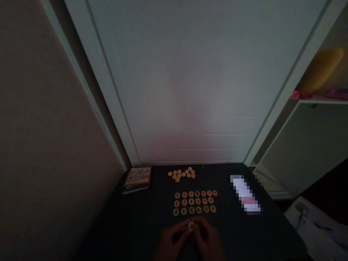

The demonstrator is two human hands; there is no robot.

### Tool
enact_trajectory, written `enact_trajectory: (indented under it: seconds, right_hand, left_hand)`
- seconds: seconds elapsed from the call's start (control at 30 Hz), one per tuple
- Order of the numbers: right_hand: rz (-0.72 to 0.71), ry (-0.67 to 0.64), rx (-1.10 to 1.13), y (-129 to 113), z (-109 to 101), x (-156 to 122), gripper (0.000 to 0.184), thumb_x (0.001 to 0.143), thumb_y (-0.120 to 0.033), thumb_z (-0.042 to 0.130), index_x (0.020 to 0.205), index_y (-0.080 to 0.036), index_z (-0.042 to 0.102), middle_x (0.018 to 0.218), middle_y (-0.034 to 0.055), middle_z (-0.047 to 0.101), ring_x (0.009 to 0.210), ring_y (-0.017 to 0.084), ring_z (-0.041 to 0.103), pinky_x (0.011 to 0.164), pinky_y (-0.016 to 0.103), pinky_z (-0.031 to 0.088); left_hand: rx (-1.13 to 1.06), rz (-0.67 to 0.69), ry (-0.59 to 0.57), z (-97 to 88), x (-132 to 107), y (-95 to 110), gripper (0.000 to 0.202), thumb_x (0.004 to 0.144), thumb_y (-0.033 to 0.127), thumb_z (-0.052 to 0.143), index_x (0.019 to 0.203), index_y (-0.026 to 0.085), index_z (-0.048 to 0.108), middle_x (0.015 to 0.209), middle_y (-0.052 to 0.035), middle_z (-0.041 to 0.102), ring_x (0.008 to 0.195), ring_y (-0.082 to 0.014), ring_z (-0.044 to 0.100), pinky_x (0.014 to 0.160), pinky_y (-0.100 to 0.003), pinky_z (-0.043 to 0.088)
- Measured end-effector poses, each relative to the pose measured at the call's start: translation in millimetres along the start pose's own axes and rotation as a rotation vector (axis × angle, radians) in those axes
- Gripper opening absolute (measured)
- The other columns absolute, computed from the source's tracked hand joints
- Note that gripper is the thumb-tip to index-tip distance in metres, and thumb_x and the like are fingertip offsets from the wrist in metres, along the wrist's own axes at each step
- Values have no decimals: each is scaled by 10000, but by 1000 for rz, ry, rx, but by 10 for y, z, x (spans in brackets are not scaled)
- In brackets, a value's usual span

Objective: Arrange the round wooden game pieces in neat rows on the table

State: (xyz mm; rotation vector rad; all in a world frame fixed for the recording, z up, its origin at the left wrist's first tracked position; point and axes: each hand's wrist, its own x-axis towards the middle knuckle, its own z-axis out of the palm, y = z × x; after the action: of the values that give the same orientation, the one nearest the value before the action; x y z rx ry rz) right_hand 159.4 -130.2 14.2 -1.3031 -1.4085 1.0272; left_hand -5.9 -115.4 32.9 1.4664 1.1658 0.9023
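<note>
Between my two hands is a round xiangqi piece (pixel 190 226) with a dark character on its pale face. My left hand (pixel 174 237) pinches it from the left and my right hand (pixel 205 235) grips it from the right, the fingertips of both meeting around it. Just beyond my hands lie three rows of similar pieces (pixel 191 202), face up, with red or dark characters. Farther back is a loose cluster of blank-looking pale pieces (pixel 179 174), some of them touching.
A small box (pixel 138 177) with a printed lid sits at the table's back left. On the right lies a blurred-out white strip (pixel 245 194). The dark table (pixel 122 224) meets a white panel (pixel 174 90) at the back. Shelving (pixel 320 101) stands to the right.
</note>
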Motion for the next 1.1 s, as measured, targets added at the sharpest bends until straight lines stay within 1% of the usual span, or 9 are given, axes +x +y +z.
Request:
enact_trajectory:
  seconds: [0.13,0.33,0.43,0.6,0.8,0.97,1.1]
  right_hand:
    - [15,4,-18,31,0,-3,384,936,-531,522,1008,-205,712,825,64,781,728,212,733,679,254,551]
    - [26,7,-43,5,14,15,379,929,-530,544,975,-193,712,787,58,775,715,200,731,663,234,538]
    - [38,35,-79,30,21,24,396,897,-557,583,945,-189,722,738,51,769,682,194,722,630,221,526]
    - [64,48,-94,77,20,17,442,870,-608,591,888,-190,734,663,37,756,613,179,704,575,208,506]
    - [80,23,-74,99,22,2,455,888,-616,561,907,-192,726,709,45,774,645,190,723,611,222,520]
    - [62,28,-96,105,19,14,452,901,-606,547,891,-191,728,665,40,758,595,180,702,582,218,505]
    - [26,36,-94,66,12,17,446,925,-586,520,878,-193,725,681,38,751,622,179,699,601,216,503]
  left_hand:
    - [-4,-5,0,-1,1,5,305,841,446,704,1109,315,765,1128,-28,783,1040,-265,733,964,-367,563]
    - [13,13,8,5,0,-99,315,844,462,692,1103,301,768,1096,-35,794,1012,-258,743,949,-362,574]
    - [41,18,14,5,5,-124,308,841,458,692,1094,301,771,1097,-33,794,1023,-254,739,959,-360,568]
    - [51,21,4,7,10,-73,295,824,470,705,1054,304,787,1089,-34,797,1021,-263,740,953,-365,571]
    - [47,20,17,5,-16,-74,331,822,476,714,1102,308,768,1102,-40,793,1012,-262,743,958,-369,569]
    - [44,19,0,13,-19,-41,306,842,452,702,1101,304,768,1108,-41,791,1013,-259,742,962,-368,565]
    - [41,8,-16,26,-10,-34,306,866,446,677,1122,298,756,1130,-36,783,1028,-252,737,977,-364,555]
